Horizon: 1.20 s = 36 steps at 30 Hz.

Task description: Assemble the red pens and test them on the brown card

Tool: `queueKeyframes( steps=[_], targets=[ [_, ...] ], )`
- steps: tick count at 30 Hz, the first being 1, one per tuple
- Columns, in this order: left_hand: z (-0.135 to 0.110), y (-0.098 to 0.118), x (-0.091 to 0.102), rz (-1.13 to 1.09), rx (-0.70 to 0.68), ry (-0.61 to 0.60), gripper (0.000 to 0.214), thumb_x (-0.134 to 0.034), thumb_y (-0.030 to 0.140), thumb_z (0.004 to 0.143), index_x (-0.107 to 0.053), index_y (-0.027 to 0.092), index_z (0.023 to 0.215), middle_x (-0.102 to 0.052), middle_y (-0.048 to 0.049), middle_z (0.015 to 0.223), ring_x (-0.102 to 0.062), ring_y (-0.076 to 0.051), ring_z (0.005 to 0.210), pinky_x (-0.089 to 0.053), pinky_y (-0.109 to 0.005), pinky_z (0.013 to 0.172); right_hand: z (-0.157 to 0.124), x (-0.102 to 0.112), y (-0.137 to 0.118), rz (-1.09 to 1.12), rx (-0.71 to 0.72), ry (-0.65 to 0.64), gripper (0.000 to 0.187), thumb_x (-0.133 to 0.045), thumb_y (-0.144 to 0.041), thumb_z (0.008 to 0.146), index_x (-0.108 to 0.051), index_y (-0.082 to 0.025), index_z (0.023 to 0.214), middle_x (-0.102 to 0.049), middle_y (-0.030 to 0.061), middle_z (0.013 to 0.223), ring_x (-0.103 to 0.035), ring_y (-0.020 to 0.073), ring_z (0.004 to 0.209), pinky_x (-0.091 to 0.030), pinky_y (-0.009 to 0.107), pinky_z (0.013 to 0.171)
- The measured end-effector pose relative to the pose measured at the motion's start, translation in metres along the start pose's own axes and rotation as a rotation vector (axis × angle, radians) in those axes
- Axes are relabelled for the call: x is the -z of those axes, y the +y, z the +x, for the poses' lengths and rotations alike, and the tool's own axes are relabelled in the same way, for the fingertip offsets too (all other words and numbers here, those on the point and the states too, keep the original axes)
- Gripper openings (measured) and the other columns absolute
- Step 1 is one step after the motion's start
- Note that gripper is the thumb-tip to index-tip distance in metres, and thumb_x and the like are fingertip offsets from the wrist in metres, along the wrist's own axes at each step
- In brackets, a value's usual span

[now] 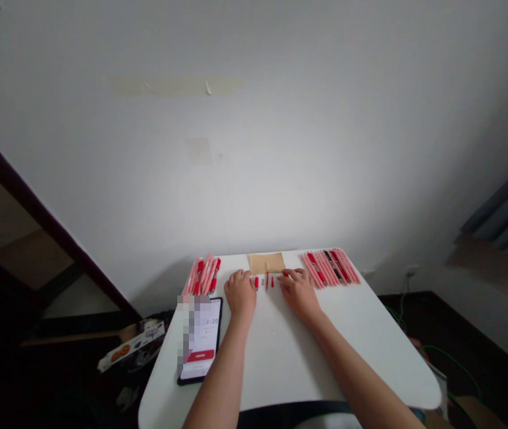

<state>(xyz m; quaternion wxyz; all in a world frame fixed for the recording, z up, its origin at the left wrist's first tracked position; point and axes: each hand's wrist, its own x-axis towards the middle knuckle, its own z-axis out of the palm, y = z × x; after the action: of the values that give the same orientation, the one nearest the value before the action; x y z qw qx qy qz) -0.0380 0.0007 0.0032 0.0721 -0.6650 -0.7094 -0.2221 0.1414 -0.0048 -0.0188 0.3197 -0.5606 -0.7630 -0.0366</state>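
Observation:
My left hand (pixel 241 296) rests on the white table with its fingers stretched forward, beside a red pen grip (pixel 256 284). Opposite it, my right hand (pixel 301 293) lies with its fingers apart, its fingertips at a small reddish pen piece that they partly cover. Between the hands several pen parts stand in a row: a small metallic piece (pixel 262 282), a thin red refill (pixel 267 281) and a short red pointed part (pixel 272 282). The refill's upper end reaches over a tan paper sheet (pixel 258 263) behind the row.
Pink and red pens (pixel 203 275) are bunched at the table's back left. More pink pens (pixel 330 268), with some red and black ones, lie side by side at the back right. A phone (pixel 200 345) lies by my left forearm. The white table (pixel 289 369) meets a wall (pixel 254 179).

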Motion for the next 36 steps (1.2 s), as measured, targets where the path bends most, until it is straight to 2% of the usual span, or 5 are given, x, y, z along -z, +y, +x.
queueKeyframes(
  steps=[10,17,22,26,36],
  targets=[
    [0.002,-0.001,0.001,-0.031,0.016,0.005,0.03,-0.046,0.021,0.087,-0.066,0.022,0.108,-0.064,-0.0095,0.115,-0.055,-0.023,0.109,-0.041,-0.037,0.09,0.0,0.009,-0.006,-0.042,0.024,-0.009,0.022,-0.054,-0.023,0.088,-0.072,-0.032,0.097,-0.064,0.0039,0.118,-0.043,0.0283,0.112,-0.036,0.047,0.093],
    [0.004,0.005,-0.001,-0.181,-0.029,0.098,0.029,-0.05,0.023,0.085,-0.067,0.023,0.108,-0.062,-0.0073,0.118,-0.052,-0.021,0.112,-0.04,-0.036,0.098,-0.002,0.011,-0.007,-0.076,0.052,-0.005,0.021,-0.055,-0.025,0.087,-0.072,-0.032,0.097,-0.063,0.0043,0.117,-0.044,0.0277,0.112,-0.034,0.046,0.094],
    [-0.004,0.019,-0.004,-0.255,-0.12,0.017,0.014,-0.061,0.031,0.081,-0.073,0.03,0.088,-0.06,-0.0027,0.123,-0.047,-0.023,0.118,-0.032,-0.048,0.106,-0.002,0.015,-0.01,-0.094,0.064,0.005,0.02,-0.056,-0.025,0.087,-0.073,-0.031,0.096,-0.063,0.0051,0.116,-0.044,0.0278,0.112,-0.035,0.046,0.094],
    [-0.008,0.024,-0.007,-0.226,-0.104,0.009,0.012,-0.066,0.032,0.077,-0.073,0.033,0.087,-0.059,-0.0017,0.125,-0.043,-0.026,0.121,-0.024,-0.06,0.108,-0.001,0.018,-0.011,-0.095,0.064,0.001,0.018,-0.058,-0.025,0.086,-0.073,-0.03,0.093,-0.063,0.0052,0.114,-0.044,0.0277,0.111,-0.033,0.047,0.095],
    [-0.008,0.029,-0.005,-0.251,-0.099,-0.014,0.01,-0.064,0.029,0.078,-0.074,0.027,0.077,-0.059,-0.0034,0.126,-0.041,-0.026,0.123,-0.02,-0.061,0.11,-0.001,0.016,-0.01,-0.09,0.078,0.004,0.013,-0.061,-0.027,0.085,-0.073,-0.029,0.09,-0.062,0.0043,0.114,-0.043,0.0266,0.11,-0.033,0.044,0.096]
  ],
)
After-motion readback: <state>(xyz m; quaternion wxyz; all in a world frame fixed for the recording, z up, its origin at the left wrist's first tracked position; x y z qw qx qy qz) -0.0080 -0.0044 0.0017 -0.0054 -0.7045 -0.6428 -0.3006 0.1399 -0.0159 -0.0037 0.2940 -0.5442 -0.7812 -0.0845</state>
